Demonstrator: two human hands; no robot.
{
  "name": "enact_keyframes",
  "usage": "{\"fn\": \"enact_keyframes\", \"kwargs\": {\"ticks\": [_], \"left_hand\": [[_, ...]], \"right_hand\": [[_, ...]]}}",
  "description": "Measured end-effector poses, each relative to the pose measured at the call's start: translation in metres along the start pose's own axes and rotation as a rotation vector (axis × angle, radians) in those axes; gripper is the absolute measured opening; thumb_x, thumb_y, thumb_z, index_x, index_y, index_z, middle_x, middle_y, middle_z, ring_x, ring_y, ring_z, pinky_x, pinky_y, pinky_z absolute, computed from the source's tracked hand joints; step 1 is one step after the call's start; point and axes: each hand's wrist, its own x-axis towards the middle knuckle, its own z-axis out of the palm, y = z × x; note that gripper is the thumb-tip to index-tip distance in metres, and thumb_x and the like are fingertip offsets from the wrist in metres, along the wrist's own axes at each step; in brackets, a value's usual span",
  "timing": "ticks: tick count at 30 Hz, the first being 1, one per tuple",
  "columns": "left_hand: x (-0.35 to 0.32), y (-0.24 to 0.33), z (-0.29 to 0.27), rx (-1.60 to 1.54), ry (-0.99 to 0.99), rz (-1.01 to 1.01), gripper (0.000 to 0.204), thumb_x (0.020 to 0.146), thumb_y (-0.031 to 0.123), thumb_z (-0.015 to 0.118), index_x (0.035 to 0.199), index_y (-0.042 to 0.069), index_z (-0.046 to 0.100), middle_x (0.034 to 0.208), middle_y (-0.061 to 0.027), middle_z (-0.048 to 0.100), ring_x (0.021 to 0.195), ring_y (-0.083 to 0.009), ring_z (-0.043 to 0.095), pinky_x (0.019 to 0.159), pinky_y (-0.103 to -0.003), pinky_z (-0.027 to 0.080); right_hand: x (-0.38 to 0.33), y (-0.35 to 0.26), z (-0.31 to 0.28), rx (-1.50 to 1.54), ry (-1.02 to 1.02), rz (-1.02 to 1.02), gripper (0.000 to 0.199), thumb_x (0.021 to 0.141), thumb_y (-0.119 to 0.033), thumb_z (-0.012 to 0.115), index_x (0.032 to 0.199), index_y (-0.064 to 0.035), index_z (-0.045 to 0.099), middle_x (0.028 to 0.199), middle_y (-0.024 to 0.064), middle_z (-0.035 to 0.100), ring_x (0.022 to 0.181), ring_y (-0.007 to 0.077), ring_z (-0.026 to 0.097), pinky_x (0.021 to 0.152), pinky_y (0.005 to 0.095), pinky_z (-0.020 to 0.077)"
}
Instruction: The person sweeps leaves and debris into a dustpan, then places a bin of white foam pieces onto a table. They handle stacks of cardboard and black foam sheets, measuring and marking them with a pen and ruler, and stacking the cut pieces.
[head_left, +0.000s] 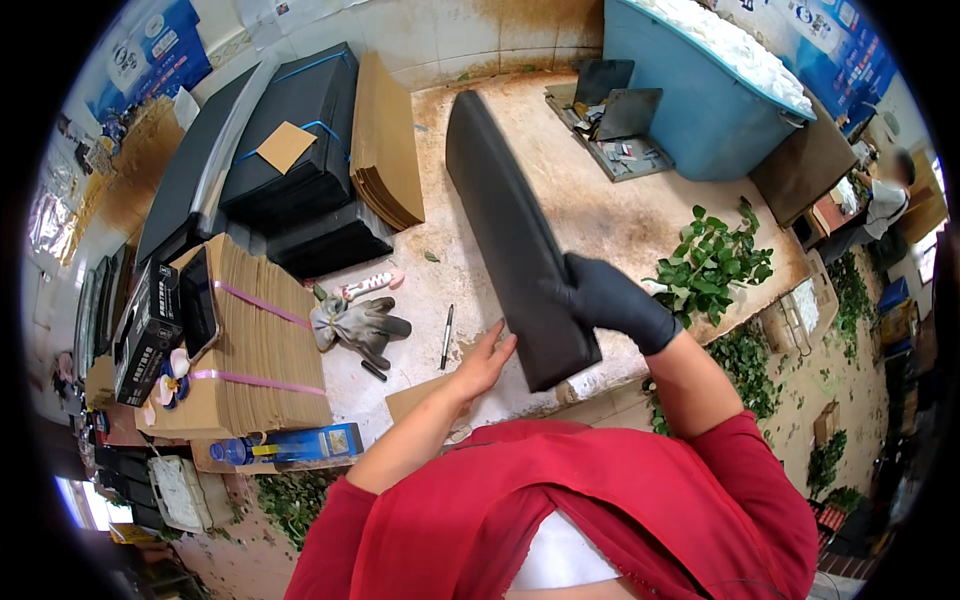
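Observation:
A long black box-like piece, perhaps a carton, stands tilted over the worktable, its far end leaning away to the left. My right hand, in a black glove, is closed round its near right edge. My bare left hand is open, fingers stretched out, with the fingertips at the piece's near left side; I cannot tell whether they press on it. Under my left wrist lies a flat brown cardboard piece. A pen and a grey work glove lie left of my left hand.
Stacked black cartons and brown cardboard sheets stand at the far left, with a strapped cardboard bundle nearer. A blue bottle lies at the near left. Leafy stems, a blue tub and an opened grey case occupy the right.

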Motion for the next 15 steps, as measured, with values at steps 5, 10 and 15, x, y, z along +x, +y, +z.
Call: {"fn": "enact_keyframes", "kwargs": {"ticks": [5, 10, 15], "left_hand": [[0.009, 0.069, -0.020, -0.011, 0.237, 0.290, 0.077, 0.089, 0.039, 0.057, 0.142, -0.004, 0.021, 0.135, -0.0281, 0.043, 0.127, -0.0366, 0.043, 0.104, -0.040, 0.035], [0.012, 0.114, -0.018, 0.103, 0.171, 0.058, 0.089, 0.086, 0.046, 0.058, 0.142, -0.006, 0.013, 0.123, -0.0333, 0.050, 0.115, -0.0408, 0.052, 0.098, -0.038, 0.041], [0.009, 0.133, -0.022, 0.377, 0.127, 0.039, 0.098, 0.085, 0.053, 0.055, 0.142, -0.011, 0.007, 0.130, -0.0358, 0.043, 0.120, -0.0420, 0.048, 0.101, -0.037, 0.038]], "right_hand": [[-0.025, 0.042, 0.061, -0.008, 0.026, 0.021, 0.081, 0.087, -0.057, 0.052, 0.135, 0.0060, 0.036, 0.122, 0.0310, 0.052, 0.116, 0.0379, 0.053, 0.098, 0.0395, 0.0417], [-0.018, 0.019, 0.068, 0.643, -0.370, -0.151, 0.093, 0.089, -0.055, 0.053, 0.146, 0.0014, 0.007, 0.144, 0.0208, 0.031, 0.134, 0.0280, 0.030, 0.108, 0.0352, 0.0283], [-0.019, 0.001, 0.046, 0.678, -0.490, -0.101, 0.093, 0.088, -0.055, 0.055, 0.146, 0.0007, 0.009, 0.143, 0.0210, 0.031, 0.133, 0.0267, 0.031, 0.108, 0.0357, 0.0285]]}}
